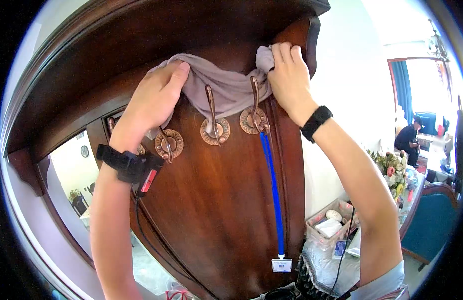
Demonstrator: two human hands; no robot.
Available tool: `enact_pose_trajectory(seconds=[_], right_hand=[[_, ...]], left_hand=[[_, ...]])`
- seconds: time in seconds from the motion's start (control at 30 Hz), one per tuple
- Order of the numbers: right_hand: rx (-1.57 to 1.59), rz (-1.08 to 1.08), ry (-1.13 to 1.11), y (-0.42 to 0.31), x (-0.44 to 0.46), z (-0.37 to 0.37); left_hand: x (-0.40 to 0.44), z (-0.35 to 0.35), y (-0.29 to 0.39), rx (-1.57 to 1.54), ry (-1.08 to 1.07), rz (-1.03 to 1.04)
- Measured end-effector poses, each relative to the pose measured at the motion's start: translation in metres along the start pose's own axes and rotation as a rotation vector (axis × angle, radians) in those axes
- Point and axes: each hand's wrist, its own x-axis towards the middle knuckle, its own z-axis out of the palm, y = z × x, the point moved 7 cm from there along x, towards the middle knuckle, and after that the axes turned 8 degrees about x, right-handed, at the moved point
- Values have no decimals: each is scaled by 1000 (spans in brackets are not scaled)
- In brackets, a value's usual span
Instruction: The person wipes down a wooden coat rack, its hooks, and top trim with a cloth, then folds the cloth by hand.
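A greyish-mauve cloth (216,82) is stretched between my two hands, against the dark wooden coat rack panel (206,200) under its top shelf. My left hand (159,92) grips the cloth's left part, thumb on top. On the right, my right hand (290,75) has its fingers wrapped round a bunched end near the side bracket. The cloth passes behind the tips of two bronze coat hooks (211,107) (254,100). Another hook (168,145) is below my left wrist. From the right hook hangs a blue lanyard (274,195) with a badge (281,265).
Mirror panels (74,170) flank the wood on the left. At lower right are a basket (331,222) of small items, flowers (391,170) and a teal-backed chair (431,220). A person (409,140) in dark clothes sits in the far room. A black cable (166,265) trails from my left wrist.
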Motion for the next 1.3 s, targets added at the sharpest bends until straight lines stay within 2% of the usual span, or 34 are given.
enact_pose_trajectory(seconds=[0.07,0.17,0.33,0.4,0.47,0.5,0.6,0.63,0.73,0.77,0.8,0.97,1.0,1.07,1.13,1.3], right_hand=[[-62,17,6,9,5,3],[-149,19,164,19,11,2],[-152,-6,218,38,6,-16],[-37,-104,250,38,-2,-27],[76,-166,218,34,-15,-28],[189,-205,196,32,-20,-28],[232,-238,206,28,-25,-27],[184,-207,212,29,-22,-30],[210,-123,321,45,-7,-37],[131,-66,234,50,-1,-36],[126,-68,242,51,2,-37],[297,175,336,68,-5,-31],[356,258,394,71,-12,-33],[383,289,391,67,-19,-24],[415,364,307,63,-27,-8],[552,288,138,39,-57,11]], left_hand=[[3,2,-3,88,1,-38],[9,3,-9,73,24,-64],[14,-3,-3,75,61,-100],[18,1,-6,61,71,-115],[19,-1,3,143,142,15],[18,2,9,261,82,79],[23,10,-6,263,170,-20],[21,11,-4,297,139,-86],[14,9,0,332,222,-88],[15,11,-2,316,175,-125],[15,8,-1,315,184,-125],[16,13,-4,251,69,-154],[15,14,-5,253,73,-158],[14,13,-4,257,147,-130],[12,11,-5,251,124,-128],[6,12,-5,283,137,-83]])
